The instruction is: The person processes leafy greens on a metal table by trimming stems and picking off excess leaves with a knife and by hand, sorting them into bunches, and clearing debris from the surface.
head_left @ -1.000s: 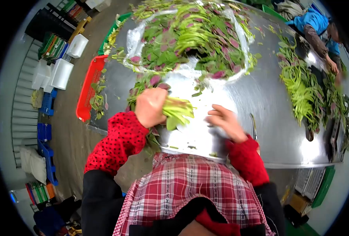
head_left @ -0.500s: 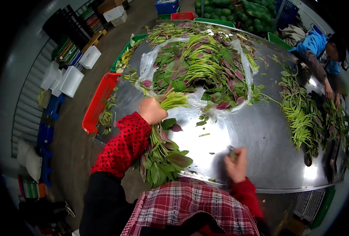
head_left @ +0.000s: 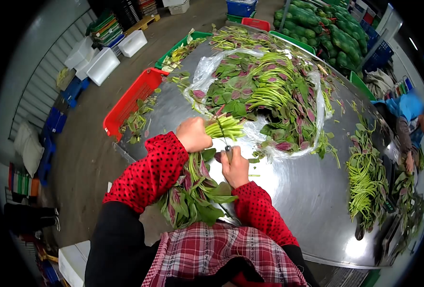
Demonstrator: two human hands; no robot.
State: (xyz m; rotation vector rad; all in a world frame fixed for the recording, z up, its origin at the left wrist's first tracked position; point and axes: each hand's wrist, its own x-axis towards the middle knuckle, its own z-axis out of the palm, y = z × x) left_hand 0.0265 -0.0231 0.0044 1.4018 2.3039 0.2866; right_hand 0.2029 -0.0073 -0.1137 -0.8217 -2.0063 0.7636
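A brownish-grey floor [head_left: 78, 153] is seen at nine o'clock, edged by a pale ribbed wall [head_left: 44, 76] at ten, before which white boxes [head_left: 103, 67] are set. Glare [head_left: 355, 248] is thrown back by the metal surface [head_left: 317, 201] at four; a thin bright light [head_left: 413, 43] is glimpsed at two.

Worn: two red sleeve covers [head_left: 147, 170] dotted black, black upper sleeves [head_left: 115, 239], one red-and-white plaid apron [head_left: 217, 246] with checked edging [head_left: 156, 258].
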